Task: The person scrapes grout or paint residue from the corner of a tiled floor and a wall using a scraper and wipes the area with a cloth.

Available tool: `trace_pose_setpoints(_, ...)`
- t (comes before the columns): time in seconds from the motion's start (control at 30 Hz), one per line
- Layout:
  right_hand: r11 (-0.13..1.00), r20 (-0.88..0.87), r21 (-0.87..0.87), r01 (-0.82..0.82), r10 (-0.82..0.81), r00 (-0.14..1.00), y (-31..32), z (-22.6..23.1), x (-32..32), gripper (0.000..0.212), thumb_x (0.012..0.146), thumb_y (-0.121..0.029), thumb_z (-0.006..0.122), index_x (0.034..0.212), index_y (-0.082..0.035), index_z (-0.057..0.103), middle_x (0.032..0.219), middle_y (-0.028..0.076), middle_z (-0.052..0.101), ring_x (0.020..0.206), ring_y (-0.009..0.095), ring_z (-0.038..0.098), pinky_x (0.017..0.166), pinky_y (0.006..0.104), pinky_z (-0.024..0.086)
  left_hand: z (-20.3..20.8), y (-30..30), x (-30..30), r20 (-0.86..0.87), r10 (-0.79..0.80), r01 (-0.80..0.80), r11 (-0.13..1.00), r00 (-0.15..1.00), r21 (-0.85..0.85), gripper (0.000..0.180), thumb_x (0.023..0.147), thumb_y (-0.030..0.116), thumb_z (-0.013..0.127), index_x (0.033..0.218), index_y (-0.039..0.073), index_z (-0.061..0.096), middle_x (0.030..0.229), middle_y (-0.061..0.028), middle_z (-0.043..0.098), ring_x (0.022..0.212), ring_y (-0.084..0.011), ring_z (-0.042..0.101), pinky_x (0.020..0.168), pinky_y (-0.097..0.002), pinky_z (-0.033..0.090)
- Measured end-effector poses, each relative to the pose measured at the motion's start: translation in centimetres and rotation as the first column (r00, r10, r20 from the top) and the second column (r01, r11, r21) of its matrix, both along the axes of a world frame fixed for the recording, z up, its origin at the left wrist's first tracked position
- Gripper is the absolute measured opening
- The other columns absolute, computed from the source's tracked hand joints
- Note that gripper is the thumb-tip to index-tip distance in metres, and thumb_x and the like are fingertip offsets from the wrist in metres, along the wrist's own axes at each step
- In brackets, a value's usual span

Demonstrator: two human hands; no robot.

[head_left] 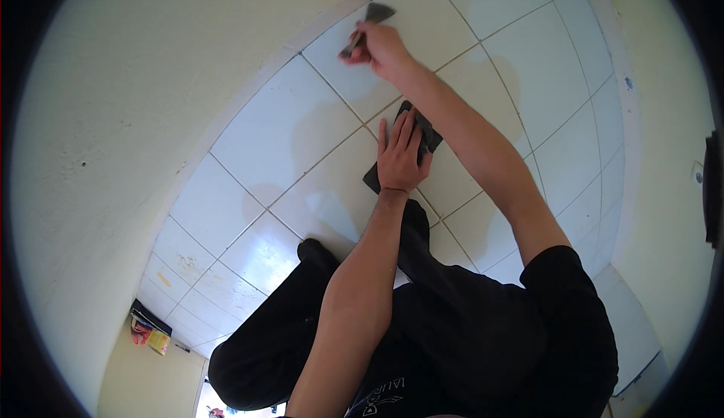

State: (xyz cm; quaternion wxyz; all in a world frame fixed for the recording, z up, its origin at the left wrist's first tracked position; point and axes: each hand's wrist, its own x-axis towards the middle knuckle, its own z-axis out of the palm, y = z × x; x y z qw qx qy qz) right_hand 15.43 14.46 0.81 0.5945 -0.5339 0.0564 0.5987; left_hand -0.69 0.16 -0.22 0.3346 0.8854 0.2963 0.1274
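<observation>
My right hand (382,47) is closed round the handle of a scraper (380,13), its wide dark blade pointing away from me toward the far wall. Both blade and fingers are slightly blurred. The scraper is over the white floor tiles (309,109), near the foot of the wall; whether the blade touches a tile I cannot tell. Closer to my knees, my left hand (401,154) lies flat with fingers spread on a black, flat, oblong pad (372,179). The hand covers much of the pad, so its exact kind is unclear.
Cream walls (98,116) rise on the left and right, with a pale baseboard (275,60) along the floor. Several small items (151,331) lie by the wall at lower left. A socket (697,172) is on the right wall. My dark-clothed legs (271,358) fill the near floor.
</observation>
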Motion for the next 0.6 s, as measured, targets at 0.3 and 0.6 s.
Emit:
trace_pose_setpoints(0.3, 0.987, -0.011, -0.002, 0.162, -0.162, 0.987, 2.3, 0.3, -0.1, 0.025, 0.096, -0.014, 0.048, 0.084, 0.008, 0.053, 0.054, 0.008, 0.048, 0.044, 0.026, 0.057, 0.048, 0.0422, 0.058, 0.1, 0.0, 0.1, -0.024, 0.003, -0.003, 1.0, 1.0, -0.004, 0.049, 0.072, 0.022, 0.064, 0.118, 0.004, 0.06, 0.145, -0.0085, 0.045, 0.136, -0.0236, 0.04, 0.118, -0.0536, 0.02)
trace_pose_setpoints(0.6, 0.88, 0.121, 0.056, 0.471, -0.474, 0.872, 3.6, -0.4, 0.0, 0.019, 0.092, -0.01, 0.049, 0.083, 0.006, 0.051, 0.07, 0.013, 0.053, 0.039, 0.018, 0.045, 0.042, 0.047, 0.055, -0.7, -0.5, 0.3, 0.009, -0.011, 0.011, 1.0, 1.0, 0.023, 0.051, 0.073, 0.022, 0.064, 0.12, 0.004, 0.059, 0.141, -0.0089, 0.048, 0.136, -0.0239, 0.04, 0.118, -0.0543, 0.02)
